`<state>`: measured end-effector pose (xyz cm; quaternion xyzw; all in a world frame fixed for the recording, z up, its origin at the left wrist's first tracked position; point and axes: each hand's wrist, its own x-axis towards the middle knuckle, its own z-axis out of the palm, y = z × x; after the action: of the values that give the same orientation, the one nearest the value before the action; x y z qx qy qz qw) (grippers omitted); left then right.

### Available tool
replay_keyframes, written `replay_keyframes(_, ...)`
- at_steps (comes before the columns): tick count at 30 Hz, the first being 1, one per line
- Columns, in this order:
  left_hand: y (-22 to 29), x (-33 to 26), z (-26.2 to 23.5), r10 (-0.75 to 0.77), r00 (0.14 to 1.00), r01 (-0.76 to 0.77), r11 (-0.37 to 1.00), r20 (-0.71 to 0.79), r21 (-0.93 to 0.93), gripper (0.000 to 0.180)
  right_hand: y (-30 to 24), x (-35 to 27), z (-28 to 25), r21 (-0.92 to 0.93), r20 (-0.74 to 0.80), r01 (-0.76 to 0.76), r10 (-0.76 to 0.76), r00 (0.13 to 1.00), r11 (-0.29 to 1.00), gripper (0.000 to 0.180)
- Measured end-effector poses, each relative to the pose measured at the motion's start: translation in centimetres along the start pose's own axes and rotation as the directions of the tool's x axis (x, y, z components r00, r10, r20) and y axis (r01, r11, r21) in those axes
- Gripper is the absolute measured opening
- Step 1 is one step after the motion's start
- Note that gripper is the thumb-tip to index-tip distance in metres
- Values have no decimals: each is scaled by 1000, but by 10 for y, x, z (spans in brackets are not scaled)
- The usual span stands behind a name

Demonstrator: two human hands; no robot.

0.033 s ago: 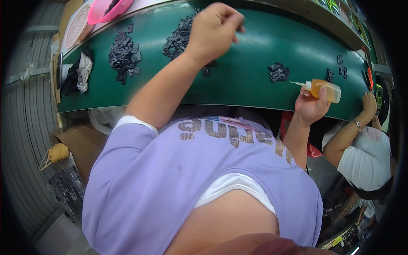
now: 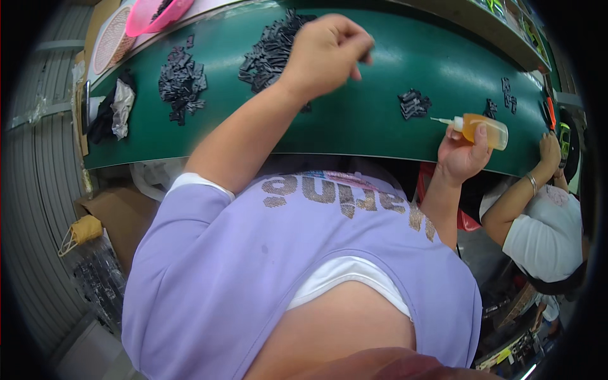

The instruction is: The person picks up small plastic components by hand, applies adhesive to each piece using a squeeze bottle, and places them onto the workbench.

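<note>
My left hand (image 2: pixel 329 54) hovers over the green table beside a large heap of small black plastic pieces (image 2: pixel 269 60). Its fingers are curled into a pinch, and something small and dark, probably one black piece, barely shows at the fingertips. In my right hand (image 2: pixel 465 155) is a clear squeeze bottle (image 2: pixel 484 132) of amber liquid, tilted on its side. The bottle's thin nozzle points left, towards a small pile of black pieces (image 2: pixel 414 103). Another pile of black pieces (image 2: pixel 182 82) lies farther left.
A pink basket (image 2: pixel 158 16) and crumpled cloth (image 2: pixel 122 107) occupy the left end of the green table (image 2: pixel 354 136). Few black pieces (image 2: pixel 508 94) lie at right, near an orange-handled tool (image 2: pixel 551 114). A co-worker's hand (image 2: pixel 550 151) rests there. A shelf (image 2: pixel 481 28) borders the far side.
My left hand has shifted slightly right and nearer to me. My right hand and the squeeze bottle stay almost where they were.
</note>
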<state>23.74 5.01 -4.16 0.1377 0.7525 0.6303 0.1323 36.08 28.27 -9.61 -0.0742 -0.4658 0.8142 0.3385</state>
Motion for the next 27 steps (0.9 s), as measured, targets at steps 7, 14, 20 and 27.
replay_keyframes(7,-23,-24,29,-274,865,379,907,421,-187,23,11,-10,43,2,130,139,-138,982,990,13)
replay_keyframes(14,-22,-22,29,-292,842,405,898,453,-174,23,20,-11,48,-184,277,238,-182,943,954,8)
replay_keyframes(20,-25,-22,30,-305,836,407,902,456,-143,23,23,-12,48,-246,273,243,-173,946,938,11)
replay_keyframes(27,-25,-22,30,-309,836,398,910,454,-113,22,23,-14,49,-260,285,235,-158,946,937,13)
